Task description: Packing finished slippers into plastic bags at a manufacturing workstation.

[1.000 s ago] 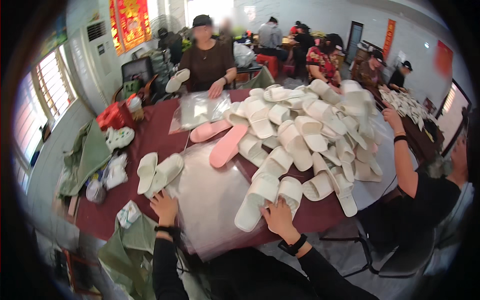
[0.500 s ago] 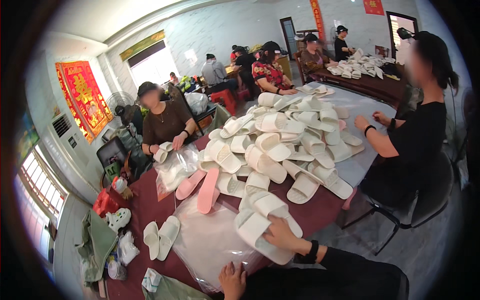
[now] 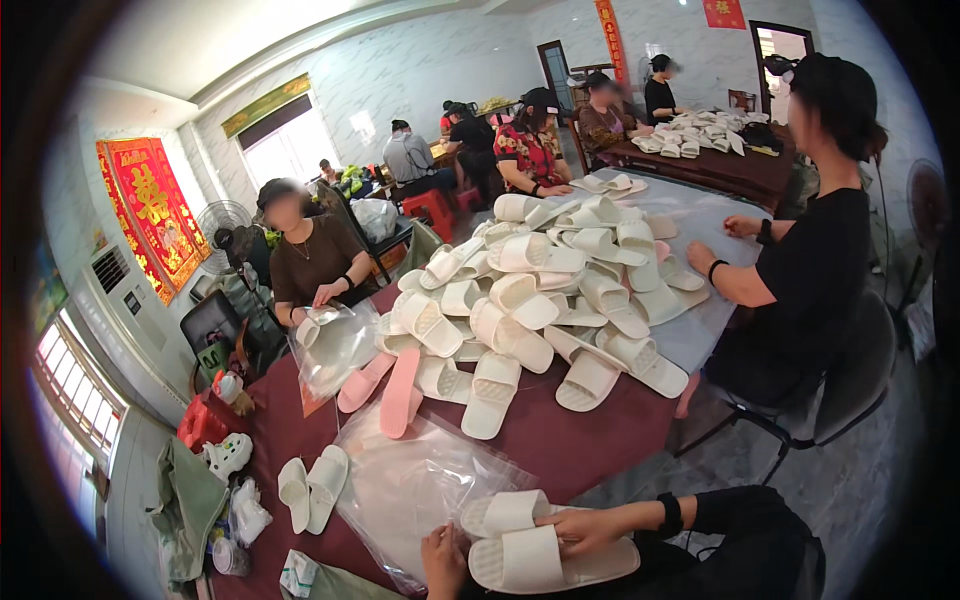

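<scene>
Here, head view, itemised:

Right hand: my right hand point(image 3: 585, 528) lies closed over a pair of white slippers point(image 3: 545, 545), fingers spread across the straps, pressing the two together at the near table edge.
Left hand: my left hand point(image 3: 443, 560) sits low beside the pair's heel end, fingers curled at the edge of the clear plastic bags point(image 3: 425, 480); whether it pinches the plastic I cannot tell.
Item in hand: one white pair, soles down, one slipper lying partly over the other, not yet inside a bag.
Bags: a flat stack of clear bags just beyond my hands on the dark red table point(image 3: 560, 430).
Loose stock: a large heap of white slippers point(image 3: 540, 290) mid-table, well apart from me (clearly the bulk is unpacked).
Pink pair: two pink slippers point(image 3: 385, 385) at the heap's near left edge.
Set aside: another white pair point(image 3: 310, 492) lying bare, left of the bags.
Co-worker: a person opposite holds a slipper at a bag point(image 3: 335, 340).
Progress, judged: early; no finished bagged pairs show near me, one pair gathered, bagging left.
</scene>
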`<action>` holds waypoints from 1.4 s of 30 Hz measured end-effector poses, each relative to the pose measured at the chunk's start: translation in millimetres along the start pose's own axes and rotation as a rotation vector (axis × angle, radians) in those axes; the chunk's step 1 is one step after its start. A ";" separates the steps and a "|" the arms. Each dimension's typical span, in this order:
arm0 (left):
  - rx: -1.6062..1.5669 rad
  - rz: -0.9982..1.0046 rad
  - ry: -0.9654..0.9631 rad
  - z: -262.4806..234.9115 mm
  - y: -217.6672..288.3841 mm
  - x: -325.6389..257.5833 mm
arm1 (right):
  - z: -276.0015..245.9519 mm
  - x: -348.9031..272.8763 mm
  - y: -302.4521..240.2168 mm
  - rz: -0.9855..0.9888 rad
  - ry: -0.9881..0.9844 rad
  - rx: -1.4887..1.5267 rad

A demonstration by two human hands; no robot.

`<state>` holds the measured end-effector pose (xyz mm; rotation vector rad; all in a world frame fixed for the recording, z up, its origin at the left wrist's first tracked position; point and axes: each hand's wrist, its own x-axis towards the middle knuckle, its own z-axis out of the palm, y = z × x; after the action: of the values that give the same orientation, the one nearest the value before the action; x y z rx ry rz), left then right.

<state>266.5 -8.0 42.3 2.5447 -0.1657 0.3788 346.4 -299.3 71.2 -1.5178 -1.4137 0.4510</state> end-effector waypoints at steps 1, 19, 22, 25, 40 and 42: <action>-0.003 0.005 -0.003 -0.2 -0.9 0.9 | 1.6 -3.8 3.5 0.003 0.005 -0.003; 0.041 -0.242 0.032 -29.1 13.0 5.5 | 19.0 22.6 -5.6 -0.008 -0.396 -0.109; 0.014 -0.289 0.039 -33.2 20.9 5.7 | 13.0 36.4 -27.3 0.289 -0.327 -0.231; -0.052 -0.250 0.031 -32.5 24.5 10.8 | 26.9 34.8 -5.3 0.078 -0.074 -0.571; 0.192 -0.097 0.119 -7.1 27.0 4.2 | 45.6 74.4 8.1 0.292 0.170 -0.692; 0.161 -0.175 0.091 -4.9 29.4 -0.5 | 49.5 77.4 3.3 0.301 0.156 -0.706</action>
<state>259.2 -30.0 61.1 2.6668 0.1267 0.4542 328.5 -209.1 71.9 -2.2947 -1.2845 -0.0121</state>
